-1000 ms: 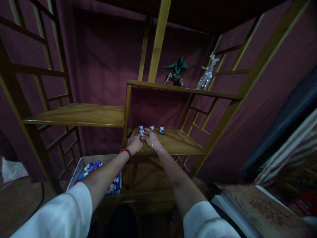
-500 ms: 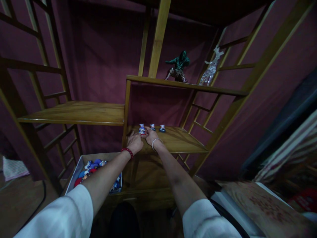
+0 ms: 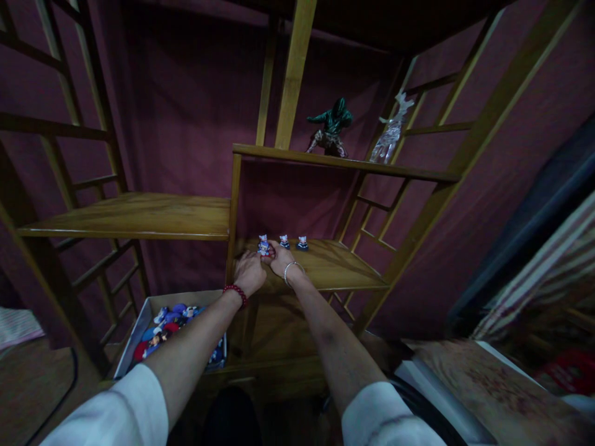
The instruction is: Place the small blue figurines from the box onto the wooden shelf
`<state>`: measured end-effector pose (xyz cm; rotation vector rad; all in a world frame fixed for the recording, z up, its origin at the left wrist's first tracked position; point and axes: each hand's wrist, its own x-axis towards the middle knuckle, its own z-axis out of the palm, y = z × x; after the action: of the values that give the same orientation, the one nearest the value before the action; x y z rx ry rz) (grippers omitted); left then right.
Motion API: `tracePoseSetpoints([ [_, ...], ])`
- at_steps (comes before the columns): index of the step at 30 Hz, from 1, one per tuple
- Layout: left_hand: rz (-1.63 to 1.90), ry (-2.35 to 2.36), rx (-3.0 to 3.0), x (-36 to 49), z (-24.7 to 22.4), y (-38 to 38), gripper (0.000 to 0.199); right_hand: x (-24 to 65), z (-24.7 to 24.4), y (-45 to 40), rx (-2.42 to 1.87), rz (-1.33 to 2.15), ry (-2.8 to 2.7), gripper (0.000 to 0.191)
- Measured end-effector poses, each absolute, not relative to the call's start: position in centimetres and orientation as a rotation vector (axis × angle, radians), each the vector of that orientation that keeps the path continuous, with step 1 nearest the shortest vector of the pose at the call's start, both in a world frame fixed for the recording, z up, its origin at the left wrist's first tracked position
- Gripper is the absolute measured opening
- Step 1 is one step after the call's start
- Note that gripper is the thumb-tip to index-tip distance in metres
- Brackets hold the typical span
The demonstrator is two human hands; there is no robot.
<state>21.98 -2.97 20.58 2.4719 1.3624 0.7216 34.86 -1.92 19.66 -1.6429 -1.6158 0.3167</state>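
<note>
Both my hands meet over the lower right shelf (image 3: 334, 266) around a small purple-and-white cartoon figurine (image 3: 263, 249). My right hand (image 3: 280, 259), with a silver bracelet at the wrist, grips it from the right with closed fingers. From the left, the fingers of my left hand (image 3: 251, 272) come together at its lower part; a red bead bracelet circles that wrist. Close behind the held figurine shows the top of a white figurine (image 3: 263, 238). To its right stand two similar white-and-dark figurines, a middle one (image 3: 284, 242) and a right one (image 3: 302, 243).
Below left, an open box (image 3: 139, 328) holds many colourful figurines. On the shelf above (image 3: 353, 162) stand a dark green crouching statue (image 3: 333, 127) and a clear deer ornament (image 3: 390, 133). A wooden upright (image 3: 233, 210) borders the left shelf (image 3: 139, 214). A patterned surface (image 3: 483, 384) lies at lower right.
My view has shifted slightly. The purple figurine sits a little lower and nearer to me against the row, so more of the white one behind it shows. Both hands stay around it.
</note>
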Motion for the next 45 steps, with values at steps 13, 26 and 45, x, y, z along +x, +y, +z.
tracePoseSetpoints([
  [13, 0.744, 1.374, 2.539, 22.0, 20.7, -3.2, 0.043, 34.8, 20.1, -2.3, -1.739, 0.202, -1.712, 0.046],
  [26, 0.746, 1.383, 2.488, 22.0, 20.6, -3.2, 0.041, 34.8, 20.1, -2.3, -1.734, 0.213, -1.691, 0.041],
  [45, 0.813, 1.345, 2.509, 21.9, 20.2, -2.9, 0.038, 34.8, 20.2, -2.3, -1.775, 0.181, -1.711, 0.040],
])
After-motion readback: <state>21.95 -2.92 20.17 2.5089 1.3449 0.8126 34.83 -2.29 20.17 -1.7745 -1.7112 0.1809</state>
